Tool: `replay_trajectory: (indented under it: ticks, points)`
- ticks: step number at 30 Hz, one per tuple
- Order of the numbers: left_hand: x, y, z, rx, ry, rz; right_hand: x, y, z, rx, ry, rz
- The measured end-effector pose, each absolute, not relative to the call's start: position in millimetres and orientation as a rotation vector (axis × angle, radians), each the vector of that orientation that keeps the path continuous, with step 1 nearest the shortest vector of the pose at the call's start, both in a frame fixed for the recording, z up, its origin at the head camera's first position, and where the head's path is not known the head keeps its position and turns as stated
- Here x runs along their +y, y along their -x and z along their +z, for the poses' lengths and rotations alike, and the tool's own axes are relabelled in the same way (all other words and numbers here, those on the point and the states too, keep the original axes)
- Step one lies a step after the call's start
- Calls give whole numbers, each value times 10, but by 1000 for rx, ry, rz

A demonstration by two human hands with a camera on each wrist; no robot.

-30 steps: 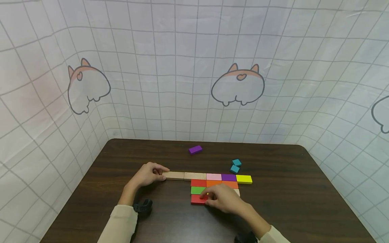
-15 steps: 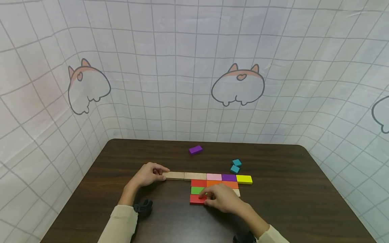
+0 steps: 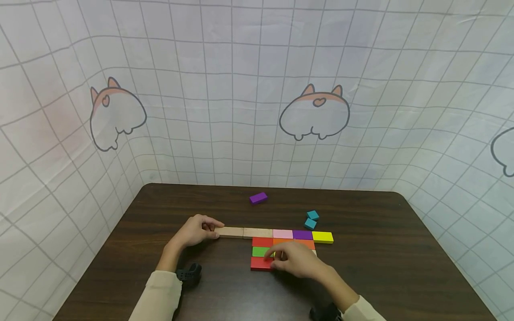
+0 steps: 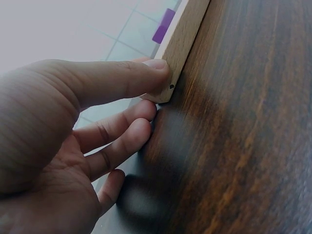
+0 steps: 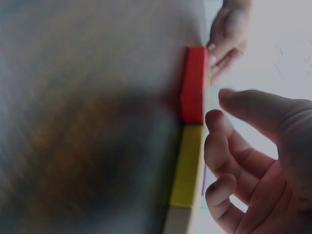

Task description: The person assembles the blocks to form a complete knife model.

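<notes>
At the left end of the top row of flat wooden blocks, my left hand (image 3: 196, 231) pinches a plain wooden block (image 3: 231, 232) between thumb and index finger. The left wrist view shows the thumb (image 4: 131, 75) against that block's side. My right hand (image 3: 298, 261) hovers over the lower rows with loosely bent fingers and holds nothing. Its fingertips are close to the red block (image 3: 261, 264) of the bottom row. In the right wrist view a yellow block (image 5: 187, 165) lies end to end with this red one. Part of the lower rows is hidden under the right hand.
The top row continues with another plain block (image 3: 258, 232), then pink (image 3: 283, 233), purple (image 3: 302, 235) and yellow ones. Below are red, orange and green (image 3: 262, 252) blocks. Two small teal blocks (image 3: 311, 223) and a loose purple block (image 3: 258, 198) lie farther back on the dark table (image 3: 180, 196).
The bottom red block has shifted slightly left since a second ago. My right hand's fingers have since come off it and risen a little. My left hand has stayed in place.
</notes>
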State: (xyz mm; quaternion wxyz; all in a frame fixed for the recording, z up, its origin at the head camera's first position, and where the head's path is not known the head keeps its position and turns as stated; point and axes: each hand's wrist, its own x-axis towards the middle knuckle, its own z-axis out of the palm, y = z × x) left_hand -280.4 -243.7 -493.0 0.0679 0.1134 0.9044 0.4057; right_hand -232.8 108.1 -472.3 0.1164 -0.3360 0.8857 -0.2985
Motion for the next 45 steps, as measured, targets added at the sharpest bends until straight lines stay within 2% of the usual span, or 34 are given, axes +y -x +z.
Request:
replay_trajectory:
  ticks: [6, 14, 24, 45]
  points:
    - [-2455, 2815, -4926, 2735, -342, 1216, 1197, 2544, -4613, 2547, 1047, -1002]
    - [-2476, 2816, -4936, 2730, -340, 1214, 1279, 3078, -4462, 2545, 982, -1093]
    - [-2495, 2788, -4931, 2733, -344, 1212, 1115, 3664, -4595, 2564, 830, -1078]
    - [-2448, 2792, -4952, 2732, -355, 1214, 861, 4175, -4783, 2563, 661, -1027]
